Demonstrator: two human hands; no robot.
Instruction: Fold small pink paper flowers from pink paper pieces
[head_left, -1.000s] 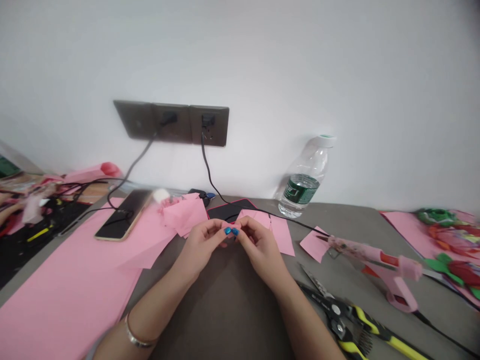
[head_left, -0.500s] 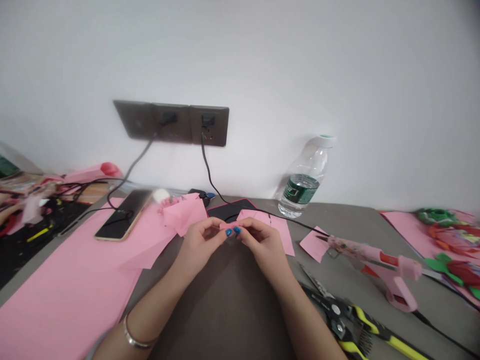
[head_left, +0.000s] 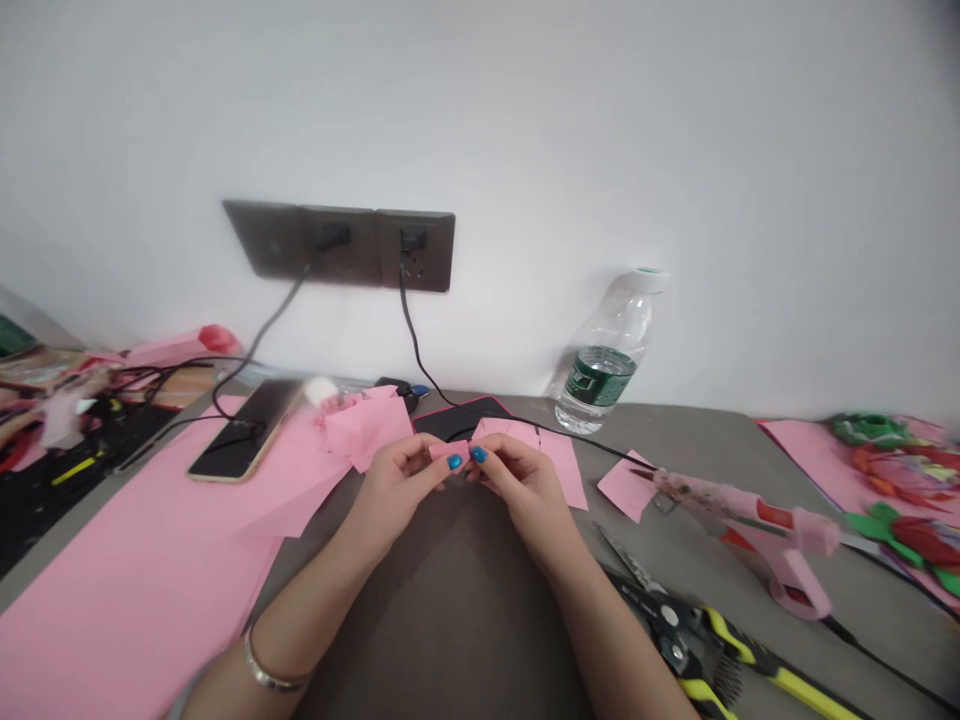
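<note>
Between both hands, above the grey table [head_left: 465,620], is a small folded piece of pink paper [head_left: 448,452]. My left hand [head_left: 400,488] pinches its left end between thumb and fingers. Its right end is pinched by my right hand [head_left: 523,488], with the two blue-nailed thumbs close together. The fingers cover much of the paper, so its full shape is hidden. Behind my right hand lie cut pink paper squares [head_left: 562,465], and a crumpled pink sheet [head_left: 375,425] is just beyond my left hand.
A pink glue gun [head_left: 757,530] lies at right, its nozzle over a paper square. Yellow-and-black pliers [head_left: 675,625] lie nearer. Pink sheets [head_left: 150,560] and a phone [head_left: 247,430] are at left. A water bottle [head_left: 607,355] leans against the wall; a cable [head_left: 555,430] crosses the table.
The thumbs have shifted slightly on the pink paper, and more of it shows beside the left thumb. Both hands still pinch it in nearly the same place.
</note>
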